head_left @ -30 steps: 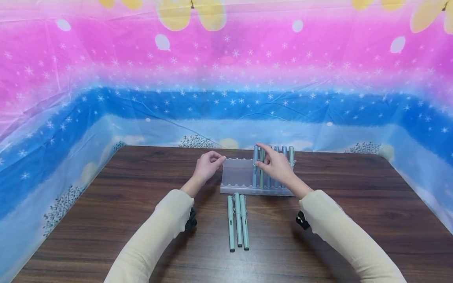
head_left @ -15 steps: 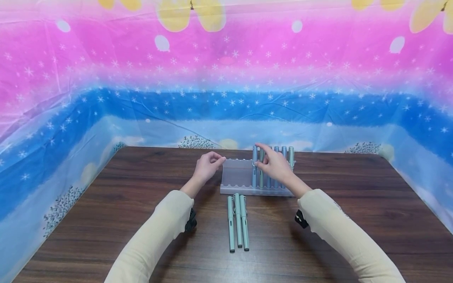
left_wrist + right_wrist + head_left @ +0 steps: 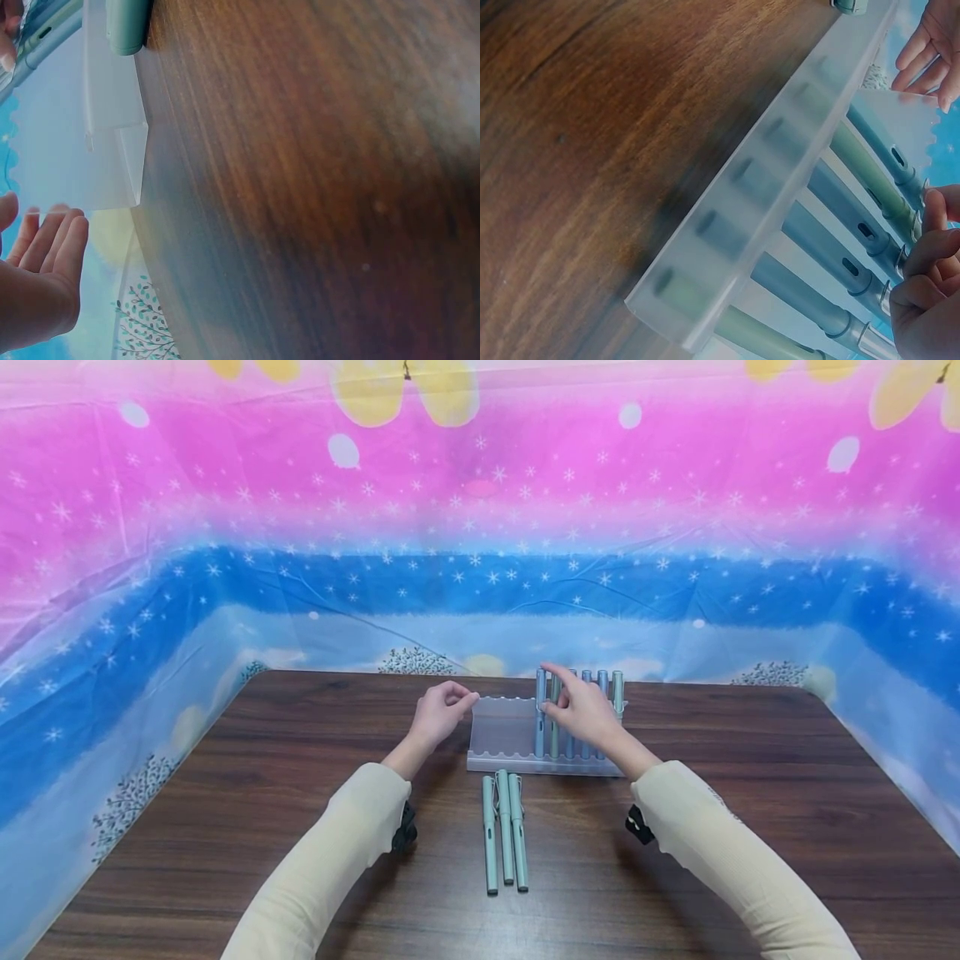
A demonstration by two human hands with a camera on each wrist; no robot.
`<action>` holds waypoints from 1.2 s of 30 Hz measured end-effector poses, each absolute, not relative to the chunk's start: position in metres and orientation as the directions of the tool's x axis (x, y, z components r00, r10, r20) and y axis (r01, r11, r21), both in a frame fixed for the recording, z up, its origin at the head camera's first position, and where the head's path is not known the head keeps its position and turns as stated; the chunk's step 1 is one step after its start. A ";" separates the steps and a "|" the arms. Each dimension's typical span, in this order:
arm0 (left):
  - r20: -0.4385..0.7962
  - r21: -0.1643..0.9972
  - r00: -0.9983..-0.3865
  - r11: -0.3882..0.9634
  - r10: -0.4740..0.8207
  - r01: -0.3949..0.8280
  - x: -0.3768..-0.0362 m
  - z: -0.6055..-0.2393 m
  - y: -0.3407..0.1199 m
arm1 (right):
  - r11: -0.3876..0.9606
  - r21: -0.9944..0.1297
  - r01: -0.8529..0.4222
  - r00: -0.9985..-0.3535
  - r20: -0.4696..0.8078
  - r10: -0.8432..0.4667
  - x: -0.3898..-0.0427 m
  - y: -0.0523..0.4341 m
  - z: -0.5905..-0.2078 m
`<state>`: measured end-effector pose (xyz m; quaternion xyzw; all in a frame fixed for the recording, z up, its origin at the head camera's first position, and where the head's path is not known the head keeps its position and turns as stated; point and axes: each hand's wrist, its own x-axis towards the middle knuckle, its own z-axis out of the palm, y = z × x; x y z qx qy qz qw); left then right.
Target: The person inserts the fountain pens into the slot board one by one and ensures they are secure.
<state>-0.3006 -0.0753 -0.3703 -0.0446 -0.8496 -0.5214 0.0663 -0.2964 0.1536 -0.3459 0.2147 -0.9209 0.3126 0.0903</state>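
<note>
Fingers: right hand (image 3: 588,714) pinches slim pen (image 3: 556,714) | left hand (image 3: 438,714) loosely curled, empty | frosted scalloped rack (image 3: 504,735)

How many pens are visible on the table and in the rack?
9: three pens lie side by side on the table before the rack; six stand in its right part, by the right hand, which may hide more.

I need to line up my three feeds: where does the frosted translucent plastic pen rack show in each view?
Head: frosted translucent plastic pen rack at table centre, between both hands.
Left wrist: top left, its pale end panel beside the brown wooden table.
Right wrist: its front rail runs diagonally through the middle.
Shared landmark: the blue-green pens in the rack.
</note>
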 end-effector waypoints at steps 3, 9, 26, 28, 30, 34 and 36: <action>0.158 0.879 -0.987 0.455 0.005 0.143 -0.300 -0.371 -0.075 | 0.712 -0.534 -0.455 -0.890 0.304 -0.341 -0.296 0.154 -0.347; 0.147 0.883 -0.989 0.451 0.000 0.131 -0.299 -0.370 -0.075 | 0.672 -0.554 -0.492 -0.868 0.371 -0.330 -0.295 0.155 -0.347; 0.158 0.876 -0.987 0.461 0.003 0.141 -0.300 -0.369 -0.075 | 0.624 -0.524 -0.579 -0.809 0.463 -0.362 -0.272 0.165 -0.364; 0.159 0.875 -0.987 0.463 0.002 0.141 -0.300 -0.369 -0.075 | 0.619 -0.529 -0.580 -0.811 0.448 -0.377 -0.269 0.166 -0.366; 0.159 0.873 -0.987 0.466 0.003 0.142 -0.300 -0.369 -0.075 | 0.614 -0.529 -0.585 -0.809 0.437 -0.394 -0.265 0.167 -0.368; 0.161 0.873 -0.987 0.466 0.005 0.145 -0.299 -0.368 -0.075 | 0.611 -0.540 -0.579 -0.815 0.400 -0.418 -0.257 0.169 -0.373; 0.163 0.872 -0.987 0.468 0.005 0.147 -0.298 -0.368 -0.075 | 0.613 -0.556 -0.561 -0.828 0.372 -0.420 -0.253 0.170 -0.374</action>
